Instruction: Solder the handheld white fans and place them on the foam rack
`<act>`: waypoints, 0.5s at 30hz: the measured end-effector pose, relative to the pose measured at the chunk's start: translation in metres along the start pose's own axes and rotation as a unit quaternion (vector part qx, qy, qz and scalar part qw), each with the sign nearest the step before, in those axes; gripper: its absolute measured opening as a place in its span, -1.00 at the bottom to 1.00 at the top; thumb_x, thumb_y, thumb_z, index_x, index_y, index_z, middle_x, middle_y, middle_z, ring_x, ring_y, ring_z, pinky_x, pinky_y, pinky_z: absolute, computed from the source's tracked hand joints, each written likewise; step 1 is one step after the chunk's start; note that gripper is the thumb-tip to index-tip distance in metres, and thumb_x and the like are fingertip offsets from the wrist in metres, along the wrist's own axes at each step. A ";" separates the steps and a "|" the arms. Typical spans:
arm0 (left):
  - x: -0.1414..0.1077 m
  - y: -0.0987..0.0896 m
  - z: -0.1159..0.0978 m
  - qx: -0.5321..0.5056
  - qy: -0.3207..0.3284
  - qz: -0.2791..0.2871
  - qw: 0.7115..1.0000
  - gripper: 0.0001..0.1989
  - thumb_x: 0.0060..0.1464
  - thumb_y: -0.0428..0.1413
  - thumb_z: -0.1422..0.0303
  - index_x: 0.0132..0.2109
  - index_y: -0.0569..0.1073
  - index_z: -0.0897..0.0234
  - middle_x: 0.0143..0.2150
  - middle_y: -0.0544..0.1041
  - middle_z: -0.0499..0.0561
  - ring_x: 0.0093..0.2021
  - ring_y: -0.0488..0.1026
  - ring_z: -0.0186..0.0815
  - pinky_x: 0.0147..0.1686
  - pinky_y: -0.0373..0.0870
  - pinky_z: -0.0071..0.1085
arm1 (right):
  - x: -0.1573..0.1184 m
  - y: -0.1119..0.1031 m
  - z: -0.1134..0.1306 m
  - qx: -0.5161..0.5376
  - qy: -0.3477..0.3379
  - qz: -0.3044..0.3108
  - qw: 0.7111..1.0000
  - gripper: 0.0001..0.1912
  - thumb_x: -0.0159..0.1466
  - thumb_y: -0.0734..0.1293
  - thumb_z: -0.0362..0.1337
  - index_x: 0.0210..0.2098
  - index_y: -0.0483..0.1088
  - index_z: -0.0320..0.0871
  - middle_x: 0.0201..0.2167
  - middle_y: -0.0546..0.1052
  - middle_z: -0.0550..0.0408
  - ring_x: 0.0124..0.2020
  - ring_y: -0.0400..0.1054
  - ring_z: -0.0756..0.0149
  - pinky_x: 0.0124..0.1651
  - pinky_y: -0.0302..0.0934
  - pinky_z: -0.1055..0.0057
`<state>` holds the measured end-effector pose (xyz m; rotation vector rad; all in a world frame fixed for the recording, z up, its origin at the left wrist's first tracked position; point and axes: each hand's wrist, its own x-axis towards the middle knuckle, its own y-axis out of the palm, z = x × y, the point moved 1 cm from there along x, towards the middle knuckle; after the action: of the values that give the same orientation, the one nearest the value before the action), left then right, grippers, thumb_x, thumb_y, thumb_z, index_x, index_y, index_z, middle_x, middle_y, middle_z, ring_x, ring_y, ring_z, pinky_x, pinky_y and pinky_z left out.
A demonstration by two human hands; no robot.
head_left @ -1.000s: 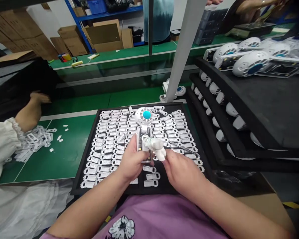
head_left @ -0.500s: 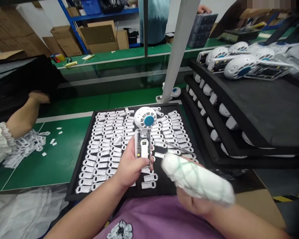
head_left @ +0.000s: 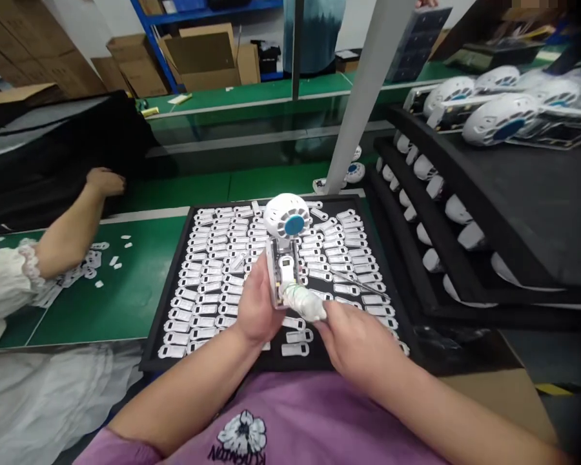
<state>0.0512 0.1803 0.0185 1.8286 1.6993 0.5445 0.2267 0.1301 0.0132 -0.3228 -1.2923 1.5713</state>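
My left hand [head_left: 257,309] is closed around a handheld device with a round white vented head [head_left: 285,214] and a blue disc. The device stands nearly upright, its lower body open, with a small white oblong cover [head_left: 286,266] on its front. In my right hand [head_left: 361,339] is a white wrapped bundle [head_left: 304,303] with thin green lines around it. The bundle's far end is against the lower front of the device; whether it presses is unclear. Below both hands lies a black tray [head_left: 392,274] with rows of similar white covers [head_left: 209,287].
Thin metal tweezers [head_left: 361,283] lie across the tray's right side. Stacked black trays [head_left: 518,194] hold more devices at right. A grey post [head_left: 363,97] rises behind the tray. At left, a co-worker's arm [head_left: 70,226] reaches over loose white pieces [head_left: 90,261].
My right hand has swung the wrapped bundle left and turned it, bringing its end to the device. The co-worker's hand has moved right. The view has shifted slightly.
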 end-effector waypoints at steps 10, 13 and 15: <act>0.015 -0.003 -0.001 0.077 -0.033 0.002 0.996 -0.55 -0.14 0.20 0.54 -0.06 0.30 0.22 -0.13 0.47 -0.03 -0.35 0.48 -0.33 -0.40 0.52 -0.32 | -0.004 0.004 -0.073 -0.174 0.068 0.037 0.982 -0.84 0.39 0.26 -0.25 -0.16 0.44 -0.19 -0.36 0.52 0.02 -0.34 0.43 0.17 -0.30 0.19 0.32; 0.038 -0.002 -0.004 0.133 -0.054 -0.039 0.989 -0.54 -0.14 0.18 0.52 -0.04 0.31 0.22 -0.11 0.48 0.00 -0.34 0.50 -0.32 -0.44 0.54 -0.34 | -0.006 0.020 -0.079 -0.164 0.097 0.076 0.979 -0.80 0.34 0.32 -0.29 -0.07 0.47 -0.20 -0.27 0.54 -0.06 -0.20 0.44 0.07 -0.15 0.27 0.24; 0.065 -0.006 -0.015 0.208 -0.069 -0.065 0.974 -0.54 -0.09 0.19 0.48 0.00 0.33 0.21 -0.03 0.50 0.05 -0.29 0.54 -0.26 -0.52 0.52 -0.38 | -0.007 0.023 -0.075 -0.148 0.131 0.088 0.976 -0.81 0.30 0.37 -0.30 -0.10 0.50 -0.18 -0.25 0.55 -0.05 -0.16 0.44 0.07 -0.11 0.30 0.24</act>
<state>0.0439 0.2465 0.0196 1.9594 1.9239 0.0001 0.2723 0.1697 -0.0377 -0.8262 -1.3148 1.4209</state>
